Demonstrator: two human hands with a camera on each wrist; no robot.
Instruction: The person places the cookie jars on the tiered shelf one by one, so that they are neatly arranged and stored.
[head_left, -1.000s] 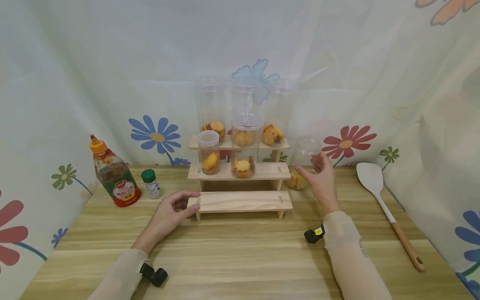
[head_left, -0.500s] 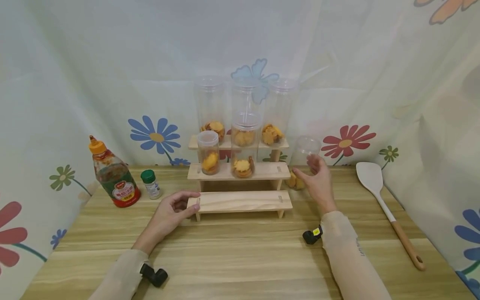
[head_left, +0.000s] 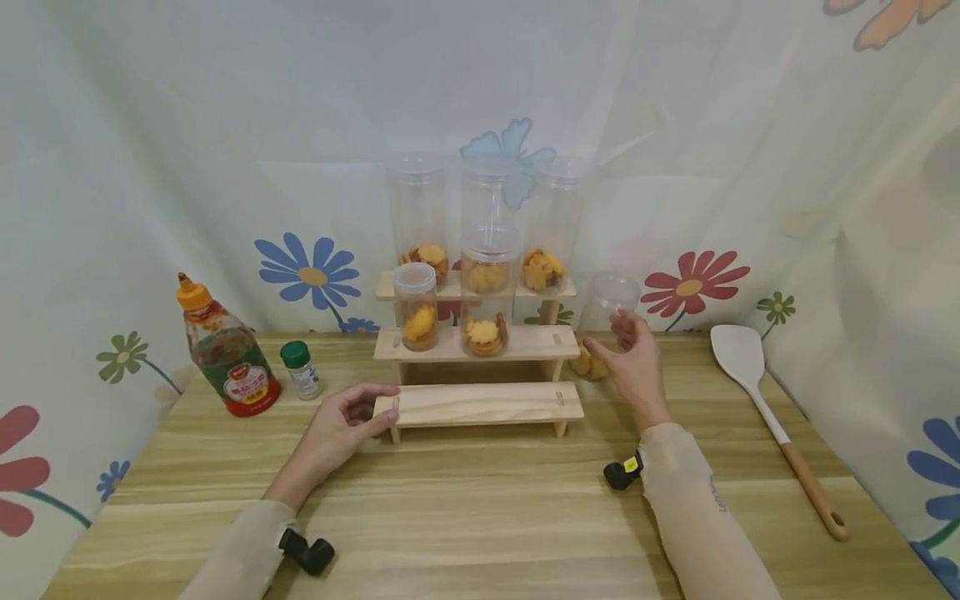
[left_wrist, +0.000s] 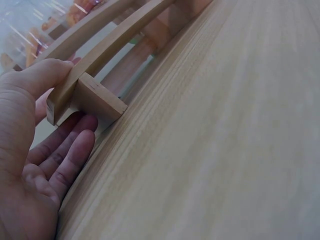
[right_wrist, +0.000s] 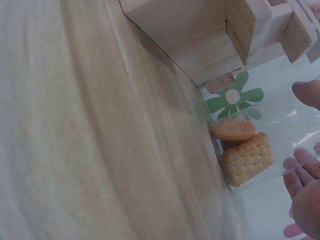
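At the left of the head view, my left hand (head_left: 339, 423) pinches the left end of the lowest step of a three-tier wooden shelf (head_left: 480, 404). Its thumb lies on top of the board; the other fingers sit beside and below the board end (left_wrist: 97, 100). My right hand (head_left: 639, 367) is round a clear jar (head_left: 609, 296) standing on the table right of the shelf, thumb on one side and fingertips on the other. Biscuits (right_wrist: 248, 160) lie at the jar's bottom. The hand hides part of the jar in the head view.
Three tall biscuit jars (head_left: 420, 204) line the top tier. A small jar (head_left: 416, 308) and a taller one (head_left: 486, 312) stand on the middle tier. A sauce bottle (head_left: 228, 358) and green-capped shaker (head_left: 301, 371) are left; a white spatula (head_left: 772, 417) lies right.
My right hand has shifted slightly left, its fingers drawing closer round the jar. The left hand holds the same place on the shelf, and the jar stays where it was.
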